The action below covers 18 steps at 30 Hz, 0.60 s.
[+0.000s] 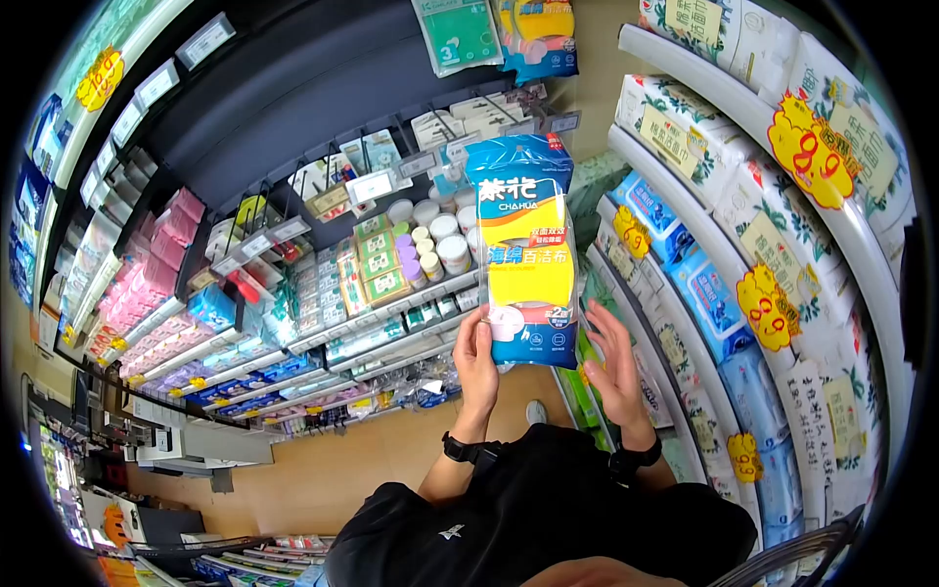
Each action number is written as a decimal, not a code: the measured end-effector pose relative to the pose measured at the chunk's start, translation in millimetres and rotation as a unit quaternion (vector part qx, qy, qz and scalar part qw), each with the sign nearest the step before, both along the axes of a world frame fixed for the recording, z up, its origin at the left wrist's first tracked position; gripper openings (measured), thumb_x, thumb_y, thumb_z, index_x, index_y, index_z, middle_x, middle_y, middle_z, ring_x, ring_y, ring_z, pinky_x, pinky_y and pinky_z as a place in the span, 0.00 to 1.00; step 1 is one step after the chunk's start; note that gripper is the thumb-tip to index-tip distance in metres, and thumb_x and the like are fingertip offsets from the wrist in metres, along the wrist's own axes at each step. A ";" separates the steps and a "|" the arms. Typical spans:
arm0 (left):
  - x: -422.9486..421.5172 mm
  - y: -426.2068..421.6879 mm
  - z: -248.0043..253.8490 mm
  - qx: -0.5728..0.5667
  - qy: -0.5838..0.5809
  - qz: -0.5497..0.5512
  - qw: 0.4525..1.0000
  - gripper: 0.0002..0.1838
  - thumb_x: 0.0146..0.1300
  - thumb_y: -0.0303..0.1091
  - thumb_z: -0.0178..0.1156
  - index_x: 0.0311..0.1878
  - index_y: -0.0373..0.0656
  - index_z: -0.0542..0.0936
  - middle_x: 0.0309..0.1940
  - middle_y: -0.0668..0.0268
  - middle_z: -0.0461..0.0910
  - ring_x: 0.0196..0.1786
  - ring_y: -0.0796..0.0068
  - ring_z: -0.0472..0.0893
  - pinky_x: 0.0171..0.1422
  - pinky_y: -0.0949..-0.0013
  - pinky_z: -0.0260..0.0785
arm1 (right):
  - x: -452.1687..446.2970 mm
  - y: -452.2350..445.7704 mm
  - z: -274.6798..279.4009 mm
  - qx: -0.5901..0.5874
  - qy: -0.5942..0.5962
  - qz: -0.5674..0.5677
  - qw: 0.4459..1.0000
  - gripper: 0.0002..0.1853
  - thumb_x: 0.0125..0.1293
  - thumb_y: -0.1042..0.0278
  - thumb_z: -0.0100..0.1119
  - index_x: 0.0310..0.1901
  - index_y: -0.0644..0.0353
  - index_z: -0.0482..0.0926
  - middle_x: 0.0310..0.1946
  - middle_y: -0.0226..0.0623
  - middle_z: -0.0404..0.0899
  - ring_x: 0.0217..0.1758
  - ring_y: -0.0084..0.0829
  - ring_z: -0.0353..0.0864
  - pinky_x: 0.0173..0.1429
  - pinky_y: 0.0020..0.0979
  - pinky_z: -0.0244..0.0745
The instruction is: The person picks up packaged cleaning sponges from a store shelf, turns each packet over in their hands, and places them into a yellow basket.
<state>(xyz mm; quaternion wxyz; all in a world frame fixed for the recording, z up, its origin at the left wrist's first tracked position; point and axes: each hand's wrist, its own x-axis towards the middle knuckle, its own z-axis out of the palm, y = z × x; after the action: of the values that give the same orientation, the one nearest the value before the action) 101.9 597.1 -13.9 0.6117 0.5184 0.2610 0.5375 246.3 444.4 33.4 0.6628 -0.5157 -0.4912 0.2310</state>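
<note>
a blue and yellow packet [529,230] is standing upright in the air, its printed front facing the camera, in front of the shelf [391,311]. the left hand [476,364] is gripping it at the lower left corner, the thumb pressing on the front and the other fingers mostly hiding behind. the right hand [618,367] is hovering just beside the lower right edge, its fingers spreading apart; i cannot tell whether a fingertip is touching the packet. black bands [469,450] are circling both wrists, and a black shirt [538,509] is showing below. behind the packet, white tubs [453,254] are crowding the right end of the shelf, while pink packs [147,264] are filling its left end. above, a green packet [458,37] and another blue and yellow packet [540,39] are hanging side by side. to the right, white tissue packs [763,230] and blue packs [704,293] are lining curving racks, with yellow price signs [768,308] hanging along the front edges. one shoe [536,412] is resting on the tan floor [342,465].
</note>
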 end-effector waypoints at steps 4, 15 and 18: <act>-37.3 -32.5 -5.6 0.005 0.024 -0.024 0.999 0.17 0.78 0.36 0.52 0.62 0.35 0.75 0.52 0.65 0.80 0.53 0.80 0.77 0.58 0.74 0.69 | -27.9 -15.7 -2.9 -0.002 0.004 0.014 1.000 0.38 0.69 0.72 0.56 0.77 0.67 0.51 0.76 0.50 0.56 0.79 0.43 0.57 0.78 0.44 0.54; -106.9 -107.7 -5.1 -0.063 -0.052 -0.178 0.981 0.28 0.69 0.19 0.60 0.71 0.36 0.64 0.58 0.60 0.76 0.55 0.76 0.77 0.59 0.73 0.70 | -97.0 -77.1 -16.1 -0.018 0.113 -0.012 0.993 0.35 0.70 0.77 0.57 0.74 0.70 0.53 0.68 0.52 0.64 0.69 0.35 0.69 0.72 0.36 0.65; -117.5 -122.0 1.5 -0.066 -0.042 -0.176 0.981 0.25 0.72 0.23 0.58 0.70 0.35 0.66 0.60 0.60 0.76 0.61 0.73 0.77 0.65 0.70 0.69 | -107.8 -90.8 -20.9 -0.025 0.131 -0.036 0.990 0.33 0.69 0.78 0.57 0.72 0.70 0.55 0.66 0.51 0.66 0.67 0.33 0.70 0.69 0.35 0.67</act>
<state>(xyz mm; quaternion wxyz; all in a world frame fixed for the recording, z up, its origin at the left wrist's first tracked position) -15.6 475.0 -12.4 0.7399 0.4922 0.1744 0.4241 138.5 353.6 12.5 0.7164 -0.5144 -0.3756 0.2846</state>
